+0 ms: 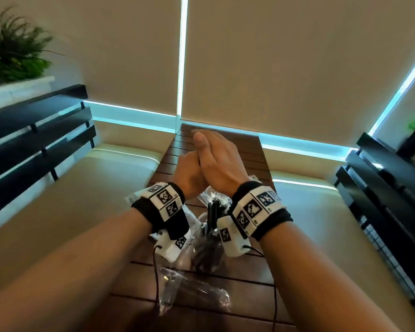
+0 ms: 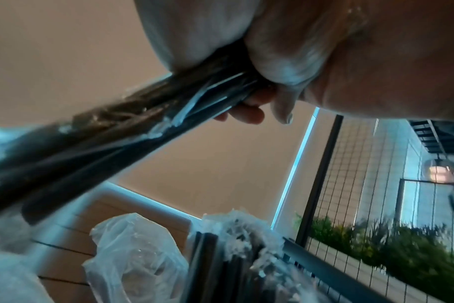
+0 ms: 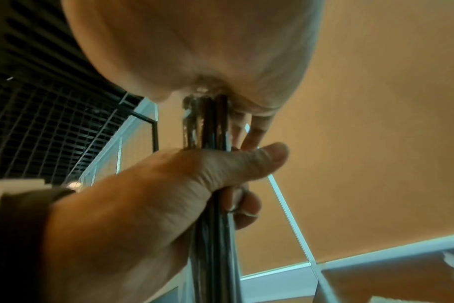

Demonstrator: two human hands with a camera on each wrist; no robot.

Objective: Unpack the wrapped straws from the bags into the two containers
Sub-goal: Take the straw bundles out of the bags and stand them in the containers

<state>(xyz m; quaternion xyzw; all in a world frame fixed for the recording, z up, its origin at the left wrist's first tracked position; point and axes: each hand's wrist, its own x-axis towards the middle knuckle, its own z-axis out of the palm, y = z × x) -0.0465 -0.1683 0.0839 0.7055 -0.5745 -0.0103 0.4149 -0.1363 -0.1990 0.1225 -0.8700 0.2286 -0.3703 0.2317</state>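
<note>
Both hands are raised together over the slatted wooden table [image 1: 247,149]. My left hand [image 1: 188,173] grips a bundle of black wrapped straws [image 3: 210,127], thumb across it. My right hand [image 1: 216,159] holds the same bundle [image 2: 104,139] just above, fingers curled round its top. In the head view the hands hide the bundle. Below the wrists, more black straws [image 1: 209,233] stand upright in what looks like a clear container; their wrapper tops [image 2: 236,235] show in the left wrist view. A clear plastic bag [image 1: 177,291] lies near the table's front.
A crumpled clear bag [image 2: 135,256] sits beside the upright straws. Cream bench cushions [image 1: 70,200] flank the table, with black slatted backrests [image 1: 38,130] behind them. A potted plant [image 1: 12,49] stands far left and a wire grid panel [image 1: 393,255] on the right.
</note>
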